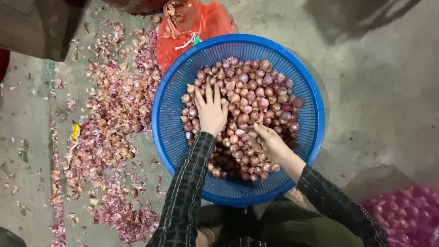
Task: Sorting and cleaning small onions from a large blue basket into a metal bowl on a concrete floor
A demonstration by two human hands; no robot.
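You're pressing your left hand (211,110) flat and spread on the shallots (256,98) near the basket's (169,137) left rim, right hand (270,144) probably cupping a few.

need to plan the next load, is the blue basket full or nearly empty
Partly full: small reddish onions heap across the middle of the blue basket, while bare mesh shows around the sides.
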